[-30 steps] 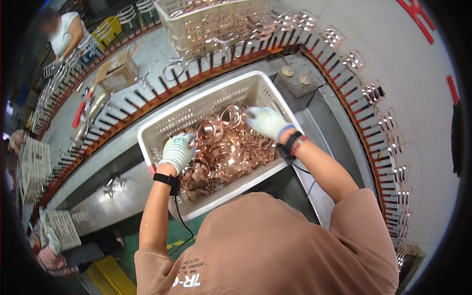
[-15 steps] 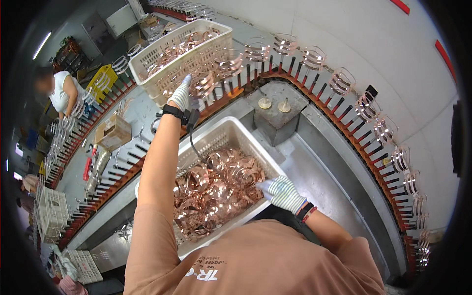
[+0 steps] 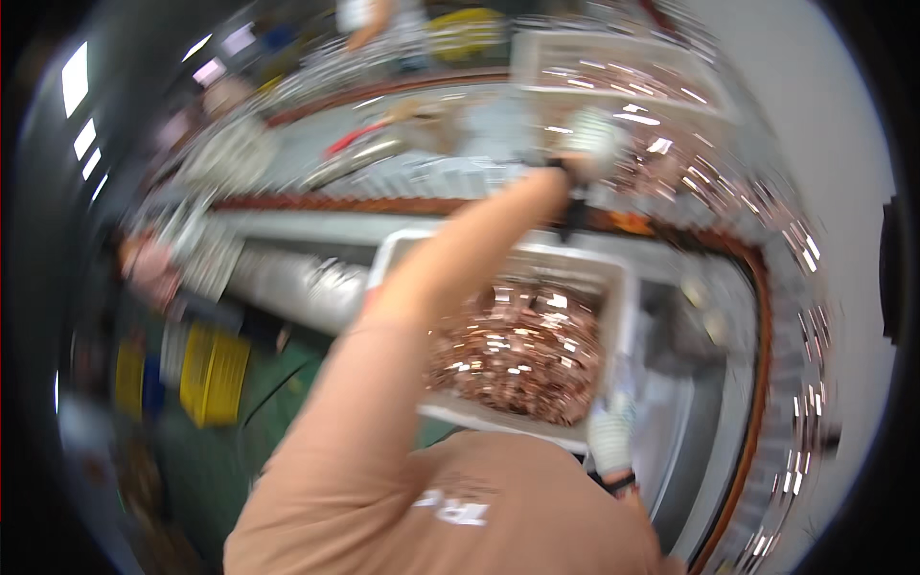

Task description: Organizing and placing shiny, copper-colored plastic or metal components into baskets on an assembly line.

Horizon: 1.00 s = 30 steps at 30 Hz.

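The whole view is smeared by motion. My left hand [image 3: 591, 139], in a striped glove with a dark band at the wrist, reaches far over the conveyor edge. It is beside a cluster of shiny copper-coloured metal rings [image 3: 661, 158]; its fingers are too blurred to show whether they hold one. My right hand [image 3: 611, 436], gloved likewise, is at the near right corner of a white plastic basket [image 3: 623, 287], its fingers seemingly stretched along the rim. Inside that basket lies a heap of copper-coloured rings [image 3: 522, 350], partly hidden by my left arm.
A second white basket [image 3: 613, 46] of rings stands beyond my left hand. The conveyor's rust-brown edge [image 3: 335, 203] curves round to the right, lined with upright holders. A red-handled tool [image 3: 355, 139] lies on the grey table. Yellow crates [image 3: 213, 374] stand at the left; another person's arm [image 3: 369, 24] is far off.
My view has swung left, so the baskets and conveyor appear turned and shifted right. My left hand remains by the rings near the far basket, and my right hand by the near basket's rim.
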Available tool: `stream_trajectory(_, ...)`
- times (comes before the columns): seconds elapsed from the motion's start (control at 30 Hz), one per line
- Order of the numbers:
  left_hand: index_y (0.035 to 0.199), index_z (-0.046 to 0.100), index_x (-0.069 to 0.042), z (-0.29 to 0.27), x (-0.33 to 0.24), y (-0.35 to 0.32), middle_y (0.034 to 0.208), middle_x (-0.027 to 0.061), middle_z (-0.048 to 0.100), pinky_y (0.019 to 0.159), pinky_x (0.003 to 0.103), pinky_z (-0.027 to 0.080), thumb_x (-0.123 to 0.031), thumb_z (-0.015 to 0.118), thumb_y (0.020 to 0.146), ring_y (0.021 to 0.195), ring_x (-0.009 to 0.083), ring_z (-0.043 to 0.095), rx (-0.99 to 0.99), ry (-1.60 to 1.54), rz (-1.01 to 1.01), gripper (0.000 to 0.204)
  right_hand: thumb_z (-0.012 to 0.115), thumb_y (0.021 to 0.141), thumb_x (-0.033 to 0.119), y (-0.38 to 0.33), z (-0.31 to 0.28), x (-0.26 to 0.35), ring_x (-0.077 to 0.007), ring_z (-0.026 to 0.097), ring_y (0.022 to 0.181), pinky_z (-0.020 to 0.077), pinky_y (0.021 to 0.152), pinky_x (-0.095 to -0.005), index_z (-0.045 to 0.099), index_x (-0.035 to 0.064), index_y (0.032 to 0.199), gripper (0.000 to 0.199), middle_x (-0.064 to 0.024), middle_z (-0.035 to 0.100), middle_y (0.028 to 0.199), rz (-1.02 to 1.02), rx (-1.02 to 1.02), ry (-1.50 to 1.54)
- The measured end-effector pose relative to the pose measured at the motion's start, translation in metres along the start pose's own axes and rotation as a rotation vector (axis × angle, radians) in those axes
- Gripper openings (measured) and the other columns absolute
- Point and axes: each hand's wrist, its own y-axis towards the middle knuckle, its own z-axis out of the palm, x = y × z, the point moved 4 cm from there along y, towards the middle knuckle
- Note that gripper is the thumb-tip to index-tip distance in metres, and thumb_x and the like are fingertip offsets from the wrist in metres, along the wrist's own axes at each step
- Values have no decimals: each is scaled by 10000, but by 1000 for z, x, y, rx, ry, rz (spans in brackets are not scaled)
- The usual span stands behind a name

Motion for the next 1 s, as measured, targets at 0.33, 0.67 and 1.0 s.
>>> stream_trajectory(0.33,1147,735,-113,69,-18,25,1229,91,700,993,453,471,-340,549,907,1080,291,663,1548,-2970,-155,380,463,772,-134,-4,9,45,-315,308,1470,206,1235,-437,348,35,1540,795,-176,396,1550,113,230,320)
stream_trajectory(0.67,1047,718,-81,40,-52,-101,1085,98,724,952,440,453,-340,438,978,953,258,646,1790,-3018,-280,387,496,925,5,-27,-48,51,-338,565,1174,454,995,-382,504,-45,1405,483,-232,577,1308,-367,83,24)
stream_trajectory(1.0,1172,650,-86,15,127,-200,1093,87,682,800,372,568,-87,550,958,980,197,668,1157,-2661,-1972,236,610,789,92,8,-26,24,-409,580,1086,436,930,-541,612,88,1300,511,-239,654,1083,-157,164,-405)
